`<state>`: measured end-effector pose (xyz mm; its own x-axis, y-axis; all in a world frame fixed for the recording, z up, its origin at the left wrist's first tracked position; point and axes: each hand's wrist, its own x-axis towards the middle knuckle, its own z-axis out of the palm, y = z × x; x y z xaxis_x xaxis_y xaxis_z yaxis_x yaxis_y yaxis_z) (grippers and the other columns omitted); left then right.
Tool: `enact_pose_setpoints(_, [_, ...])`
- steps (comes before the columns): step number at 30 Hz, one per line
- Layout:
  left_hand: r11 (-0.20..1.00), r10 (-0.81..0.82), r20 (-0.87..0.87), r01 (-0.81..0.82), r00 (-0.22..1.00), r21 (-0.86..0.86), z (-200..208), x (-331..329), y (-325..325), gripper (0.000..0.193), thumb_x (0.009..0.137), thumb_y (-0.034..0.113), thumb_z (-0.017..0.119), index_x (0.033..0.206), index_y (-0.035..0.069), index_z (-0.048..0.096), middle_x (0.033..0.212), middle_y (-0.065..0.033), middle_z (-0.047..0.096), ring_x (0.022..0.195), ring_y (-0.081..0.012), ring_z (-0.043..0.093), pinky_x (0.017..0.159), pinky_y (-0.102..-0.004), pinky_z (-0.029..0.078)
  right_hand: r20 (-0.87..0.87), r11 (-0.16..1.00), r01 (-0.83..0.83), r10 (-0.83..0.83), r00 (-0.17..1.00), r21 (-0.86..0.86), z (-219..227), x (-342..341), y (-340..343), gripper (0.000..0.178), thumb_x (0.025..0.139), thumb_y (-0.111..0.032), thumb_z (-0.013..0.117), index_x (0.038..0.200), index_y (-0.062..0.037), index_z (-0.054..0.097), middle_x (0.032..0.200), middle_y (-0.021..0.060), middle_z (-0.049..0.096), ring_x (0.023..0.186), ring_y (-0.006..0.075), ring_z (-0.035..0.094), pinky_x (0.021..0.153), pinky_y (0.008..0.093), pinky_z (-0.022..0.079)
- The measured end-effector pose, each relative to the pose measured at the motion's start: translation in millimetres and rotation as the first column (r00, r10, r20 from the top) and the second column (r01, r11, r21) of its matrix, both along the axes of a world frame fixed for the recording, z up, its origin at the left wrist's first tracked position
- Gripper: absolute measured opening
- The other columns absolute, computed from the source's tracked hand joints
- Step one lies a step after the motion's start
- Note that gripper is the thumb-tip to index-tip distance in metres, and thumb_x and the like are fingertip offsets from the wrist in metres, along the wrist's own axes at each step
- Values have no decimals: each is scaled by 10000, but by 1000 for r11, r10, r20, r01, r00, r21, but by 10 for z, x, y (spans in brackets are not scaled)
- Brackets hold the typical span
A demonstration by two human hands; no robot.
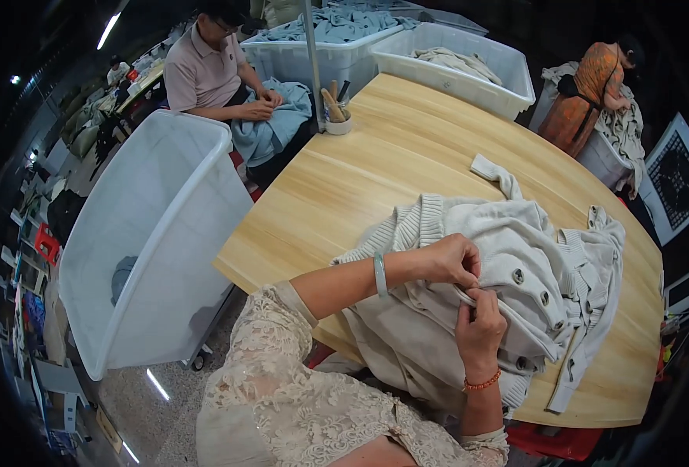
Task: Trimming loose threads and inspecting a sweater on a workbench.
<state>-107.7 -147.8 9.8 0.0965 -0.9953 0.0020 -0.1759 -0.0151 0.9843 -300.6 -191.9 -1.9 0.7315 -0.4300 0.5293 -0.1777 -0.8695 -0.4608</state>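
Observation:
A cream knitted cardigan (406,311) with dark buttons and ribbed edges lies bunched over the near side of the wooden table (321,202), partly hanging toward my lap. My left hand (452,260), with a pale green bangle on its wrist, pinches the fabric near the middle. Just below it my right hand (481,323), with a beaded orange bracelet, is closed on a fold of the same cardigan. The fingertips almost meet; whether something small sits between them I cannot make out. Another ribbed, buttoned cream knit piece (593,272) spreads to the right.
A large white wheeled bin (169,226) stands left of the table, with a dark cloth inside. White bins (453,82) with knitwear line the far edge. A cup of tools (336,121) sits by a metal pole. Two people (208,74) handle garments nearby.

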Motion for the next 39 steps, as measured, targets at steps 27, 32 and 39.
enact_pose_setpoints(27, [934, 177, 404, -24, 898, -357, -58, -150, 312, 152, 766, 79, 631, 874, -11, 689, 868, -209, 665, 878, -389, 643, 784, -440, 509, -111, 993, -104, 110, 988, 59, 223, -89, -110, 424, 843, 102, 504, 1233, -34, 595, 1034, 203, 611, 888, 423, 627, 718, 482, 494])
enact_pose_setpoints(32, [910, 205, 356, -43, 912, -413, -118, -177, 373, 156, 755, 80, 619, 858, -21, 677, 797, -196, 665, 789, -380, 655, 716, -441, 514, -81, 988, -150, 152, 985, 37, 186, -120, -114, 391, 806, 142, 477, 1140, -5, 616, 962, 198, 602, 857, 413, 613, 725, 445, 488])
enact_pose_setpoints(39, [932, 139, 345, -5, 928, -362, -179, -27, 379, 161, 826, 159, 633, 936, 50, 676, 837, -161, 686, 806, -329, 677, 703, -399, 530, -64, 941, -116, 144, 988, 317, 258, -161, -69, 86, 875, 7, 642, 960, -4, 636, 757, 103, 554, 584, 210, 522, 554, 311, 427])
